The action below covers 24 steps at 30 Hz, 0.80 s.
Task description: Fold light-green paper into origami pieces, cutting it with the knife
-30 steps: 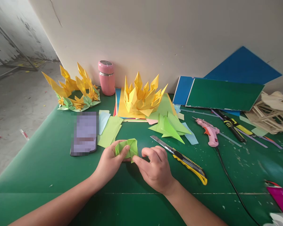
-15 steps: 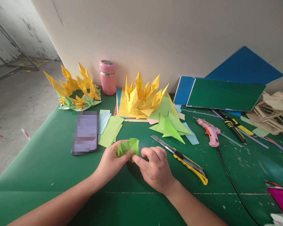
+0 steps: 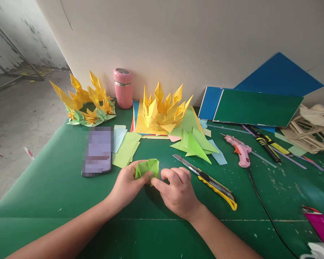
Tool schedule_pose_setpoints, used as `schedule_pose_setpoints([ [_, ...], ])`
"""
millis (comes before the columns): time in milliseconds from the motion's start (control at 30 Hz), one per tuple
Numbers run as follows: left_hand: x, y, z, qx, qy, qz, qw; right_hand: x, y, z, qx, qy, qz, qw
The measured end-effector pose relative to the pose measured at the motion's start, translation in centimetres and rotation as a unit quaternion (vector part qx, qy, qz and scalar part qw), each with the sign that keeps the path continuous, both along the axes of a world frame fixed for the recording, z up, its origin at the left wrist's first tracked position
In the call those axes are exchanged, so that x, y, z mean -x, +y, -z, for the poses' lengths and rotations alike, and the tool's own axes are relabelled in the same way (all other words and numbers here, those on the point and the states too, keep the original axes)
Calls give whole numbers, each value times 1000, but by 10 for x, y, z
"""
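A small folded piece of light green paper (image 3: 148, 167) sits between both hands on the green table (image 3: 48, 187). My left hand (image 3: 128, 185) pinches its left side, thumb on top. My right hand (image 3: 176, 192) pinches its lower right corner with thumb and forefinger, the other fingers curled. Just right of my right hand lies a yellow utility knife (image 3: 207, 181) with its blade out.
A phone (image 3: 98, 151) and light green paper strips (image 3: 126, 149) lie behind my left hand. Folded green points (image 3: 193, 144), a yellow paper lotus (image 3: 163, 109), a second lotus (image 3: 85, 102), a pink flask (image 3: 122, 88), a pink glue gun (image 3: 240, 150) with cord, and boards (image 3: 256, 106) lie behind.
My left thumb has shifted a little to the right along the green paper, and the paper has been bunched slightly higher. Both hands stay in the same place.
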<state>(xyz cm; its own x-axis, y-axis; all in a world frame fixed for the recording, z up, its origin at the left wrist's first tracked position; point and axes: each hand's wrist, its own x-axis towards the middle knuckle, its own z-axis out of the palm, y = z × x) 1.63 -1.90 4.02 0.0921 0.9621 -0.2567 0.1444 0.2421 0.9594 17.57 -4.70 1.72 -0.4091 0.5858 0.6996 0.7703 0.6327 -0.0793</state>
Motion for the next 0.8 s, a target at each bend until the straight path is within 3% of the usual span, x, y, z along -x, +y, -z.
schedule_pose_setpoints([
  [267, -2, -2, 0, -19, 12, -10, 1000, -4, 0, 0, -22, -12, 52, 998],
  [600, -2, 2, -2, 78, -84, -25, 993, -6, 3, -2, -62, -13, 42, 997],
  [800, -1, 2, 2, 75, -92, -31, 992, -6, 3, -1, -23, 14, 27, 999],
])
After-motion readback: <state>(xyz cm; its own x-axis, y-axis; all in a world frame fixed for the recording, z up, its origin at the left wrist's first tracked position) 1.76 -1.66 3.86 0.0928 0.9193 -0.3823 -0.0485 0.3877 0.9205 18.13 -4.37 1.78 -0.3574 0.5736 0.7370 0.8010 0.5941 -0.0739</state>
